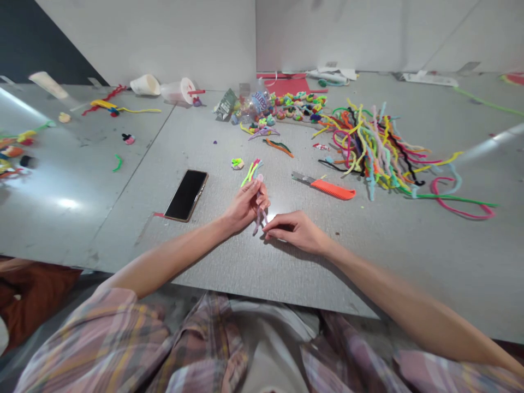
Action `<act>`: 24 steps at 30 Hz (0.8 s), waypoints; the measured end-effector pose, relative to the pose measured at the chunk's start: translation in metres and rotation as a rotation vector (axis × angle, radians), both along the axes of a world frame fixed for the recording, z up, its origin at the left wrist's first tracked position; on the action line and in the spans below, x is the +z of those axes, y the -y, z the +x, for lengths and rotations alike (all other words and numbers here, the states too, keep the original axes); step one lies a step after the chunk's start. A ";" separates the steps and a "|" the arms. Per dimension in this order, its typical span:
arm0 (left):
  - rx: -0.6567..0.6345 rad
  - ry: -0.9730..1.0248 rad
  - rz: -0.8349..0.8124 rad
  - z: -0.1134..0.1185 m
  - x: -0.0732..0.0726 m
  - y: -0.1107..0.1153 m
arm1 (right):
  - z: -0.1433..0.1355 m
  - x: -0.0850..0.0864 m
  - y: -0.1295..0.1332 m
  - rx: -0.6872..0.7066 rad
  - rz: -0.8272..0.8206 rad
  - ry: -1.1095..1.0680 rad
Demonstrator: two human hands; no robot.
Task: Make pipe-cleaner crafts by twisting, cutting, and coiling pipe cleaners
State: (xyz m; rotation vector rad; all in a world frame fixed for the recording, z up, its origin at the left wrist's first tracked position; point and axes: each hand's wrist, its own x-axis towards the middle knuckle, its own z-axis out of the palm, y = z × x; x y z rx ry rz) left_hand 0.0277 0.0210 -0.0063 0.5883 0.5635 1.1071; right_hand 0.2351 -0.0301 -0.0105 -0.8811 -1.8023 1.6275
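Note:
A pale lilac pipe cleaner (257, 222) is bent so that two ends hang down below my left hand (248, 201). That hand pinches its upper part, and a pale loop pokes out above the fingertips. My right hand (295, 232) has thumb and forefinger closed at one hanging end. Just beyond the left fingers lie several short pipe cleaner pieces (248, 176) in yellow-green, pink and blue. A small yellow-green and cream fuzzy piece (237, 164) sits behind them. To the right rests an orange-handled cutter (333, 189) with its blade out.
A black phone (186, 195) lies left of my hands. A large heap of coloured pipe cleaners (374, 144) spreads at the right. Farther back are small fuzzy craft pieces (301, 106), a plastic bag (260, 102) and tipped cups (177, 91). Another person's brown clothing (36, 300) shows at lower left.

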 end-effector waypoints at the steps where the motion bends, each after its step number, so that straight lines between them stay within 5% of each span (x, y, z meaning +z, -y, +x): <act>1: -0.001 -0.004 0.000 0.000 0.000 0.000 | 0.000 0.000 0.000 0.001 0.005 0.005; 13: 0.053 -0.034 -0.048 0.001 0.007 0.000 | -0.001 -0.001 0.002 -0.049 0.004 -0.006; 24: 0.032 -0.083 0.084 -0.007 0.016 0.005 | 0.000 0.000 -0.001 -0.116 0.020 0.029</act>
